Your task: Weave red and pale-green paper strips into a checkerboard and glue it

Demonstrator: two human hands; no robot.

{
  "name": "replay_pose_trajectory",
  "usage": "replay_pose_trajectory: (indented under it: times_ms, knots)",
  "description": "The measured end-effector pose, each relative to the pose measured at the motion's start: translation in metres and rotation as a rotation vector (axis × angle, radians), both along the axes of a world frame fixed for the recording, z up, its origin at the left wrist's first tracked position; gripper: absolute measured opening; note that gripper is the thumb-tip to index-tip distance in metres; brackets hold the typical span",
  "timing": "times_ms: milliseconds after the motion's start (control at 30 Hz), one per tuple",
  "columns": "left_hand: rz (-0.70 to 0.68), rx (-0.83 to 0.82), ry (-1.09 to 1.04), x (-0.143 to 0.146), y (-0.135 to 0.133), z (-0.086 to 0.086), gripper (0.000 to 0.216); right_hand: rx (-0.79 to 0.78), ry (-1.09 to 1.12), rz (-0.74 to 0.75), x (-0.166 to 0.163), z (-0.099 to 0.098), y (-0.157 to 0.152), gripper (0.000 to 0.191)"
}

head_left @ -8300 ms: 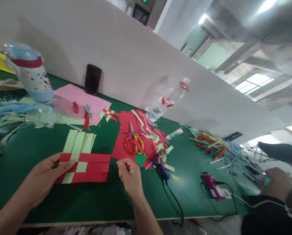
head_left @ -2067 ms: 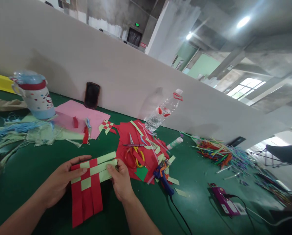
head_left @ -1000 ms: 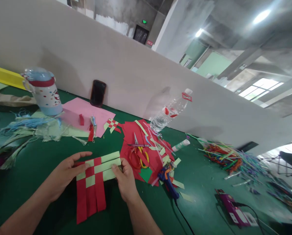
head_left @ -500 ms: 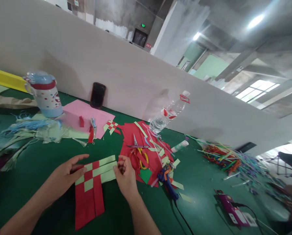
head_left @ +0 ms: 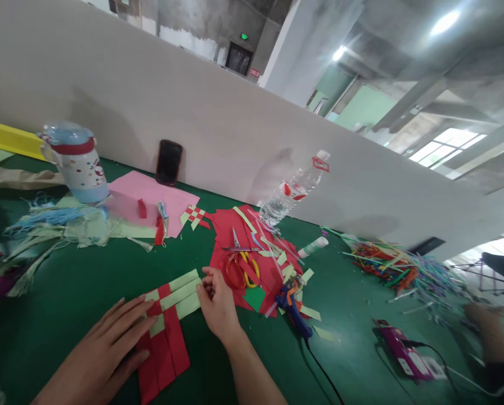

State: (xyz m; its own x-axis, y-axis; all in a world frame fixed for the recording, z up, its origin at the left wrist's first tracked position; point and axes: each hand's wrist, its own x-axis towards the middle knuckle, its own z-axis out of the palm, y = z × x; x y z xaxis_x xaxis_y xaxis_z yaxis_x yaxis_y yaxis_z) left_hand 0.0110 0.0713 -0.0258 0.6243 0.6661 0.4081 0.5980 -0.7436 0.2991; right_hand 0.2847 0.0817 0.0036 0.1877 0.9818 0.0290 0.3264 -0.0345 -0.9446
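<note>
Green surface against a long white partition, paper scraps everywhere; the scissors lie on a red paper pile, and just left of the scissors sits the woven mat, red strips crossed with green strips; left hand lies flat on the mat's side far from the scissors, grip fully open, fingers spread and pressing down; right hand is between mat and scissors, grip closed to a pinch on the ends of the green strips; glue gun just right of the scissors; spotted flask and pink sheet well left of them; another person's hand far right.
</note>
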Motion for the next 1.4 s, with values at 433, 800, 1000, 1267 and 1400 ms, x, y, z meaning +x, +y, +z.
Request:
replay_pose_trajectory:
  times_ms: [433,800,1000,1267,1400]
  knots:
    - [-0.066,0.222,0.120,0.006,-0.004,0.011,0.048,0.017,-0.079,0.022,0.001,-0.002,0.001,0.035]
    - [0.056,0.162,-0.005,0.003,-0.006,0.002,0.032,0.026,-0.107,0.022,0.001,0.000,0.000,0.033]
    - [0.160,0.069,-0.123,0.000,-0.008,0.002,0.030,0.011,-0.111,0.012,0.000,-0.004,0.001,0.034]
    - [0.050,0.194,0.077,0.017,0.012,0.016,0.045,0.007,-0.117,0.008,0.001,-0.006,0.001,0.034]
    - [0.064,0.144,0.107,0.023,0.020,0.013,0.066,0.014,-0.117,0.006,0.001,-0.006,0.002,0.034]
